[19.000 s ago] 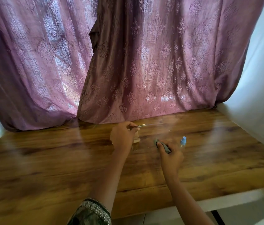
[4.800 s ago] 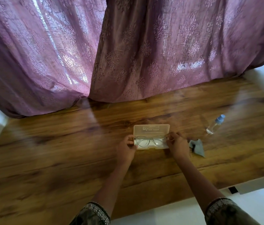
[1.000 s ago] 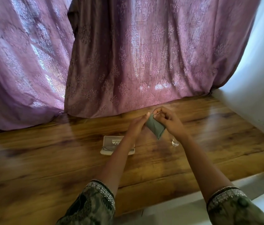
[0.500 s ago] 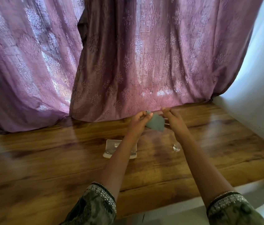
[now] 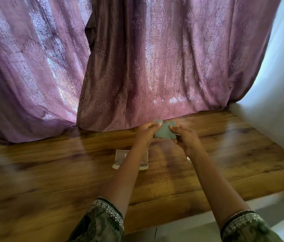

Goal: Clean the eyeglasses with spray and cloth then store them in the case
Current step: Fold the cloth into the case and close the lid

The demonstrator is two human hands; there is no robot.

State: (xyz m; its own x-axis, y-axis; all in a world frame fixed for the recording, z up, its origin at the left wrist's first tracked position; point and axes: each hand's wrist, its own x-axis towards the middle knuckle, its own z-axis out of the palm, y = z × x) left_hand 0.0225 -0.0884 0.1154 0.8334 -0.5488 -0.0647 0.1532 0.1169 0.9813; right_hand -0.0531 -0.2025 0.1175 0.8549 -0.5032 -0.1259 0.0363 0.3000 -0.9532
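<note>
Left grip (image 5: pixel 146 132) and right grip (image 5: pixel 185 137) each pinch the cloth (image 5: pixel 164 131), spread between them above the worktop (image 5: pixel 68 172). The case (image 5: pixel 119 155) lies open below, glasses (image 5: pixel 118 164) apparently inside; cleaning looks done, leaving cloth stowing and lid closing

A wooden table (image 5: pixel 50 172) carries an open pale case (image 5: pixel 144 159) and a partly hidden clear bottle (image 5: pixel 188 159).

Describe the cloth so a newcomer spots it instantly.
Find the brown wooden table before the mauve patterned curtain. Above its far middle, the left hand and right hand hold a small grey-green cloth between them. Unlike the pale rectangular case lying flat nearer, it's soft and crumpled.
</note>
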